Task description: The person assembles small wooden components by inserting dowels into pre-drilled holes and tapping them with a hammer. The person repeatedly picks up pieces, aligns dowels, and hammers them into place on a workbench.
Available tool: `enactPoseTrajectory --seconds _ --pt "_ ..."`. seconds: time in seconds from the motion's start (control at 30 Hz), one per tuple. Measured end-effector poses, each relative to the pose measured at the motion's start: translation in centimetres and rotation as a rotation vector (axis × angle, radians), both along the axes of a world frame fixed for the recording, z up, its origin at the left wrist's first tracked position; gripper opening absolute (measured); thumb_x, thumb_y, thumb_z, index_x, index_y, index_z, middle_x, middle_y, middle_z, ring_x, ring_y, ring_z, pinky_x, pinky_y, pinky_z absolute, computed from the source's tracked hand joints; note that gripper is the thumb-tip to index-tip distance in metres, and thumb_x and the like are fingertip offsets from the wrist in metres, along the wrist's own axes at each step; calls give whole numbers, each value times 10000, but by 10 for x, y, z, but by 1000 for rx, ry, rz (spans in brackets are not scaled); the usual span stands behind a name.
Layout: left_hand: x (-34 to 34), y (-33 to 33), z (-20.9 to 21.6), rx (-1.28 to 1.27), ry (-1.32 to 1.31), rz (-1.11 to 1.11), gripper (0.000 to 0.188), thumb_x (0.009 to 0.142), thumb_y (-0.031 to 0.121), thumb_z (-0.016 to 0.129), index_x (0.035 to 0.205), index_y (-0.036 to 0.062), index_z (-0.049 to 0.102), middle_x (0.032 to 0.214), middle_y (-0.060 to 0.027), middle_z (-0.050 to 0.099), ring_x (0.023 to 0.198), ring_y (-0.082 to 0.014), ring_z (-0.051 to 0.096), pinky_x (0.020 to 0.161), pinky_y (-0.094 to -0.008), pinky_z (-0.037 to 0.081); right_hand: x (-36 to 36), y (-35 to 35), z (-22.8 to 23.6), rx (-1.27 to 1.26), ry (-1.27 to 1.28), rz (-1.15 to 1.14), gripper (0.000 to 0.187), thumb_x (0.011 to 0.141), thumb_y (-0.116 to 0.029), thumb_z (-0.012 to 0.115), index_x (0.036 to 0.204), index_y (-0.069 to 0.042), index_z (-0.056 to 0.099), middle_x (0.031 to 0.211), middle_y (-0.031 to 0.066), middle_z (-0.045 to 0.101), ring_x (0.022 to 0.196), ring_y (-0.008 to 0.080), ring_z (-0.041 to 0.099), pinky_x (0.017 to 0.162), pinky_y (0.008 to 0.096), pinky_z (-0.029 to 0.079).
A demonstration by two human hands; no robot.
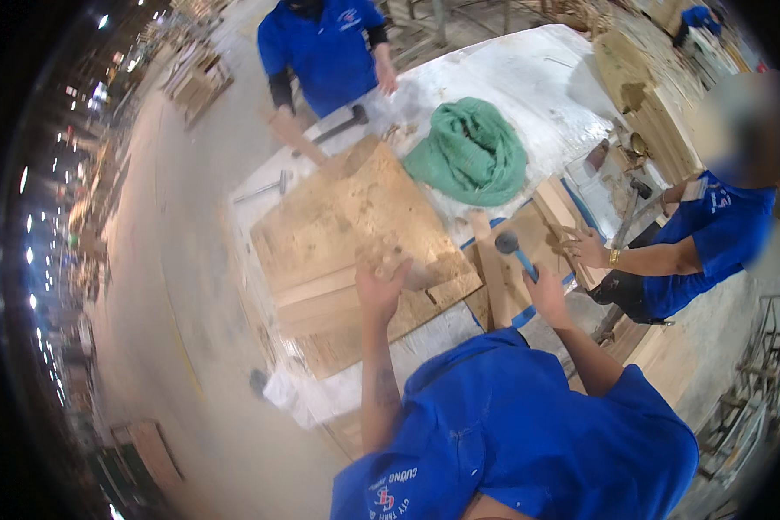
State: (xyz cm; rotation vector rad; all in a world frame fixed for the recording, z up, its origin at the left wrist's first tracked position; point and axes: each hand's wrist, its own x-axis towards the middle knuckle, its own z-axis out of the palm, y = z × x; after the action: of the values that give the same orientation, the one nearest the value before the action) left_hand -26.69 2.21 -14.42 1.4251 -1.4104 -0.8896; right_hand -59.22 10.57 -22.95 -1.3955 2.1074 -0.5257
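My right hand is closed around the blue handle of a mallet with a dark round head, held over the pale wooden pieces on the table. My left hand hovers over or rests on a large plywood board; its thumb stands apart from the fingers, whose tips blur against the wood. Beside it, pale wooden strips lie along the board's near left part. A narrow upright-lying wooden piece is just left of the mallet.
A green cloth bundle lies on the white-covered table. A black-headed hammer and a metal tool are at the far left. One co-worker stands across; another at right touches a wooden piece.
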Motion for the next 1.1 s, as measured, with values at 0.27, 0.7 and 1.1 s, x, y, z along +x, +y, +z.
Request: enactPoseTrajectory --seconds 0.27,0.7,1.1 --pt "-14 -2 16 109 245 -70 580 815 -36 778 1332 0 517 1265 -113 632 1131 -209 625 951 -353 538 -19 -2 -77 -163 153 -78 371 850 -45 689 1216 -59 633 1226 207 569 1140 425 545 934 488 458" --pt "-66 -17 17 263 328 -24 569 792 -96 772 1250 52 469 1359 -111 585 1191 -193 593 999 -374 537 -51 -350 -49 -554 -510 25 249 967 -1 460 1144 16 634 1104 225 691 1050 387 665 925 433 504" --pt "-54 -3 21 226 314 154 592 822 -28 793 1297 58 451 1265 -51 617 1136 -158 630 997 -338 541 -12 -363 -132 -16 202 301 614 919 -24 486 1515 -111 368 1499 258 347 1324 499 403 1071 535 415"
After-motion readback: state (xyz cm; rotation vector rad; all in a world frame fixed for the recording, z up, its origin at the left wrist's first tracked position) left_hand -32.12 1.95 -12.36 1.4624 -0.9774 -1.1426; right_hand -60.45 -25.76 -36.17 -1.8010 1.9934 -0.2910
